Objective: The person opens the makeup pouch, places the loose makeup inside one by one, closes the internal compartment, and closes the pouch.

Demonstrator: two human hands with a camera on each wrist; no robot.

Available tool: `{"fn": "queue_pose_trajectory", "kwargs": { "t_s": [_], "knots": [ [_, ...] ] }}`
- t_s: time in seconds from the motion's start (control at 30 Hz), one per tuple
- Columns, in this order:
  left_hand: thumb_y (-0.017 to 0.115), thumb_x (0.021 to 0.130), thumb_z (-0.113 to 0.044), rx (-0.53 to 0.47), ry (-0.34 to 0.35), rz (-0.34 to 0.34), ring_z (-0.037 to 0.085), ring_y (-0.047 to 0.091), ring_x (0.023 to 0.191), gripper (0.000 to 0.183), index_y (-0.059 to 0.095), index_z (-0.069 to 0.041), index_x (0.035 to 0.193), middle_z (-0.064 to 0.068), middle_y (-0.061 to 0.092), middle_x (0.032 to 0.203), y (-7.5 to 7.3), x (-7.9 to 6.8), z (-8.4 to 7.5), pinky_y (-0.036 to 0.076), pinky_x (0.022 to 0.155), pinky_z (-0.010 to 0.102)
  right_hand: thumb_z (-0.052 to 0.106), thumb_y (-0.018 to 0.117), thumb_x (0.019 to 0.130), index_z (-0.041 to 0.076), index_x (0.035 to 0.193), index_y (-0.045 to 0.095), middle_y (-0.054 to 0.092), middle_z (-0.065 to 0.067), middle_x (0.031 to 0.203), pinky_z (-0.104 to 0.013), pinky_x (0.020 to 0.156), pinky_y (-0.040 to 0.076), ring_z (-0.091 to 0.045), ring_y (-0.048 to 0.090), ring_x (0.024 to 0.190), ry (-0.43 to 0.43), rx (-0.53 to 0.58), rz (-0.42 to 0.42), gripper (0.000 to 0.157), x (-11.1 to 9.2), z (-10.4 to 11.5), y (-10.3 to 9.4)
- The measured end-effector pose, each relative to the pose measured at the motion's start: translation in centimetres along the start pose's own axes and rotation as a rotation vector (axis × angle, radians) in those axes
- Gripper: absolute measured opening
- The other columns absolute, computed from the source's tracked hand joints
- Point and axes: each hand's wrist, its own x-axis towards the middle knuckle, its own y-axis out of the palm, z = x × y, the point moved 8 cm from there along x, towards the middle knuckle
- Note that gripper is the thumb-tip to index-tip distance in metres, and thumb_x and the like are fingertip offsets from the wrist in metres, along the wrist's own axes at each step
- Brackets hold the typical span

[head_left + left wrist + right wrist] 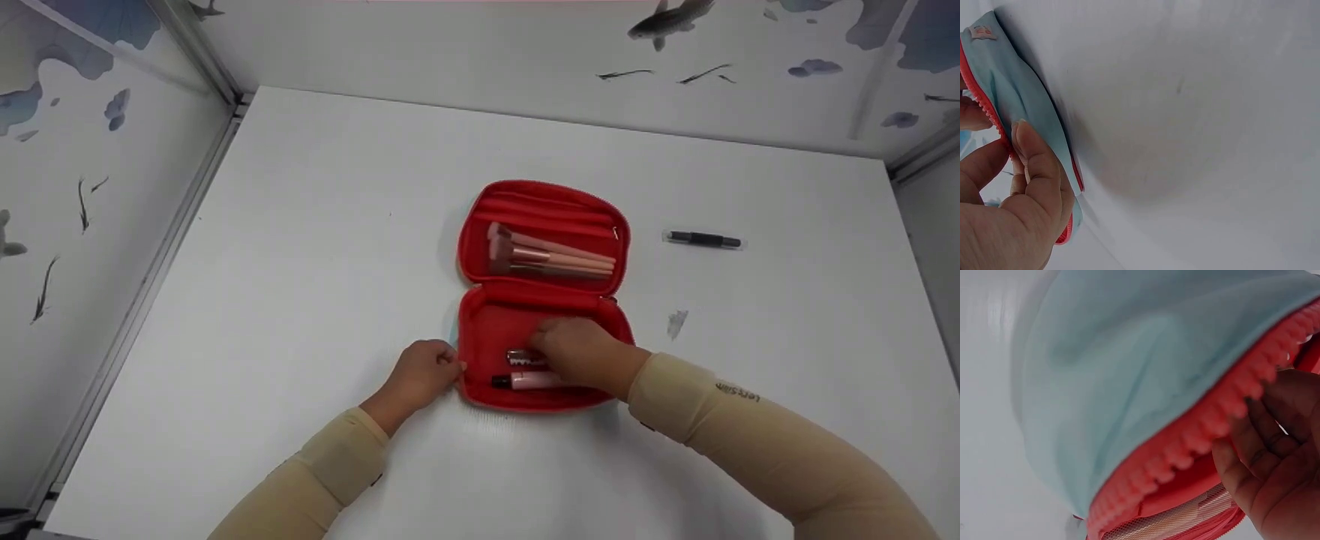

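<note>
An unzipped makeup bag (480,322) lies spread out, red inside, with a pale blue outer side (1033,101) and a toothed red zipper edge (1196,439). My left hand (426,375) pinches its left rim between thumb and fingers. Inside the lower half is my right hand (581,352), fingers bent downward. A silver piece with pale teeth (519,358) pokes out beneath that hand, and a pink tube with a black cap (525,381) lies along the front wall. Whether the right fingers grip anything, I cannot tell. Several pink makeup brushes (555,255) sit in the upper half.
A black double-ended pen-like stick (705,239) in clear wrapping lies right of the bag. Below it is a small grey smudge-like patch (676,324) on the white table (337,225). Printed panels (450,52) stand along the back and left sides.
</note>
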Motion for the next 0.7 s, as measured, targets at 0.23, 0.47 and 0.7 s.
{"fn": "queue_pose_trajectory", "kwargs": {
  "t_s": [0.23, 0.47, 0.7],
  "knots": [
    [0.061, 0.092, -0.011, 0.005, -0.006, 0.0, 0.014, 0.05, 0.068, 0.011, 0.063, -0.005, 0.083, 0.0, 0.056, 0.069, 0.0, -0.04, -0.01, 0.042, 0.06, 0.024, 0.016, 0.075, 0.083, 0.011, 0.109, 0.069, 0.064, -0.002, 0.092, -0.035, 0.083, 0.053, -0.018, 0.058, 0.086, 0.008, 0.026, 0.006, 0.027, 0.17, -0.06, 0.34],
    [0.062, 0.091, -0.009, -0.01, 0.023, -0.011, 0.012, 0.049, 0.065, 0.01, 0.064, -0.004, 0.083, 0.0, 0.057, 0.067, -0.04, 0.02, -0.07, 0.041, 0.058, 0.022, 0.023, 0.082, 0.075, 0.014, 0.101, 0.065, 0.061, 0.001, 0.087, -0.033, 0.081, 0.053, -0.015, 0.055, 0.082, 0.012, 0.038, 0.016, 0.032, 0.29, -0.21, 0.48],
    [0.062, 0.091, -0.009, -0.001, 0.034, -0.016, 0.012, 0.049, 0.066, 0.01, 0.065, -0.003, 0.083, 0.0, 0.056, 0.067, -0.06, 0.08, -0.02, 0.041, 0.059, 0.022, 0.024, 0.081, 0.076, 0.015, 0.102, 0.065, 0.062, 0.002, 0.089, -0.033, 0.082, 0.052, -0.015, 0.055, 0.084, 0.017, 0.063, -0.009, 0.031, 0.25, -0.38, 0.33]
  ]
}}
